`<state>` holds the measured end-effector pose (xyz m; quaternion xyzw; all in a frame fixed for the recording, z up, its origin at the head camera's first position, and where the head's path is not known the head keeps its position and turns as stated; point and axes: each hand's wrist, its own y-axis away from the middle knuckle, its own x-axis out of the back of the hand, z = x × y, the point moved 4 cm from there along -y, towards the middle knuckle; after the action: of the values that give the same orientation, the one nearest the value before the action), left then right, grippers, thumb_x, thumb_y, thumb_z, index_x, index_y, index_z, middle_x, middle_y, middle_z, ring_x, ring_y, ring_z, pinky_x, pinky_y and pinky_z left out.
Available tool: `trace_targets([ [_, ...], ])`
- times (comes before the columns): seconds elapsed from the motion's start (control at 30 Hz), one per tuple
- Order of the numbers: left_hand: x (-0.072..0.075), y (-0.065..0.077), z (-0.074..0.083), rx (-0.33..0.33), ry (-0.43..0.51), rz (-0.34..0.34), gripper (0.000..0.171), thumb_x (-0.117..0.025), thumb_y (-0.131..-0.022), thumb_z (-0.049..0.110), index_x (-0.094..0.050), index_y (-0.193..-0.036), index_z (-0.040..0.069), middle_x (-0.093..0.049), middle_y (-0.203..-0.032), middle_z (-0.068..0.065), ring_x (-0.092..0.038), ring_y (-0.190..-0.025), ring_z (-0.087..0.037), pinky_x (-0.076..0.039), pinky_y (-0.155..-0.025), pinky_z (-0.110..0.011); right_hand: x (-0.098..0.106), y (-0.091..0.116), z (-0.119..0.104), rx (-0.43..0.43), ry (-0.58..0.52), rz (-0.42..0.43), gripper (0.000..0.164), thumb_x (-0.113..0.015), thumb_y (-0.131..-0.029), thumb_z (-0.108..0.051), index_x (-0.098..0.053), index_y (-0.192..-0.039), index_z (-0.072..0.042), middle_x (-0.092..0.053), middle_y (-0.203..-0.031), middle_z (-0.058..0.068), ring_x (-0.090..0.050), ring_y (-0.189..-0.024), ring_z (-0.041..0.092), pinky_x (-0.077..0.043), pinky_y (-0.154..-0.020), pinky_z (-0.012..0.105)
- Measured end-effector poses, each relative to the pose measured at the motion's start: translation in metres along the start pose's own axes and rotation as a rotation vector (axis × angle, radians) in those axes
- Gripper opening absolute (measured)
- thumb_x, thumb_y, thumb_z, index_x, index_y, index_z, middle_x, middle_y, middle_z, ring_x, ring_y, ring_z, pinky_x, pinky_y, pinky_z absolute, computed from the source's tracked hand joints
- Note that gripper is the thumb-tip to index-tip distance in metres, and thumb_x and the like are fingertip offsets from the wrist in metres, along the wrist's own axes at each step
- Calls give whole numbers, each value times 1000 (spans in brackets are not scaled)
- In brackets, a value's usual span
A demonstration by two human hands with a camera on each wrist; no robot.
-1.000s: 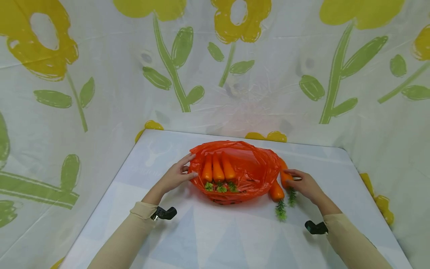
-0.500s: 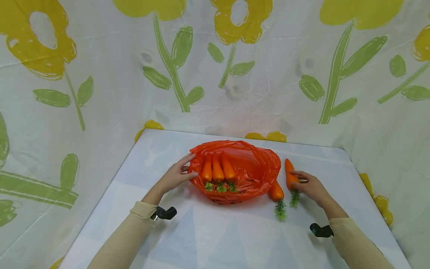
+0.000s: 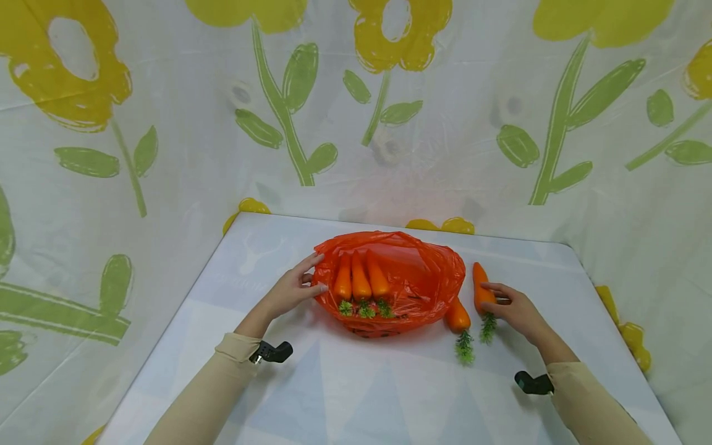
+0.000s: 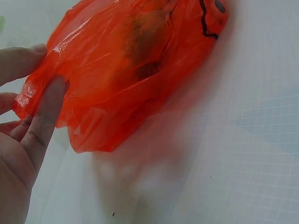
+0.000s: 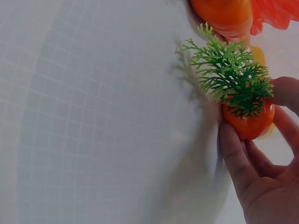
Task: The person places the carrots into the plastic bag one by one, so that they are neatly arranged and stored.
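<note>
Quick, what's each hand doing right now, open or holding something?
Left hand: closed, holding the red bag by its side.
Right hand: closed, holding a carrot.

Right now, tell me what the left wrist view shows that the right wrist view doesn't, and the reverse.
Only the left wrist view shows the left hand holding the side of the red bag, and the black print on it. Only the right wrist view shows the right hand gripping an orange carrot with a leafy green top, and a second carrot near the bag. Both show part of the bag and the pale tabletop.
</note>
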<state>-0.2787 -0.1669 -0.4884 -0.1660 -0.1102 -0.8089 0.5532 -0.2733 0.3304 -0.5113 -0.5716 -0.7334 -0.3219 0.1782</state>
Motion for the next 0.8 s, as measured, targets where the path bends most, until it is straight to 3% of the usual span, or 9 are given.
trace_targets([
  [0.8,0,1,-1,7,19,0,79,-74,-95,21,-31,-160,9,-14,-170,-13,-59,-125,-37,-51,-101,-47,-2,0,4,-18,-15,29,70,-64,-99,-48,-42,-155,-12,-38,-153,30,-44,-132,48,-48,-103,59],
])
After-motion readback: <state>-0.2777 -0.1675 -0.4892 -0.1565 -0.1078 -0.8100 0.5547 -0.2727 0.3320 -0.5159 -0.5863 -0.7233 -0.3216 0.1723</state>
